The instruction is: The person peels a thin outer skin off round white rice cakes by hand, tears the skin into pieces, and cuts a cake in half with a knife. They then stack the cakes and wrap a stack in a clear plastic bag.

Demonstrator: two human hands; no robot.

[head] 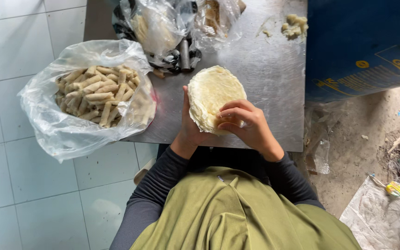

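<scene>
Pale round wrapper stack (211, 95) rests in the cupped left hand (190, 132) above the steel desk (274, 83); the right hand (246, 122) pinches its top sheet. Many finished rolls (97, 95) fill the clear plastic bag (47, 129); numerous wrappers appear unused.

Clear plastic bag (70, 125) at 9 o'clock, bulging, open-topped, full of pale rolled sticks. Crumpled clear bags (163, 23) at 12 o'clock on metal table. Blue drum (362, 41) at 2 o'clock, yellow printed label (394, 62). Small yellow wrapper (394, 188) at 4 o'clock on ground.
</scene>
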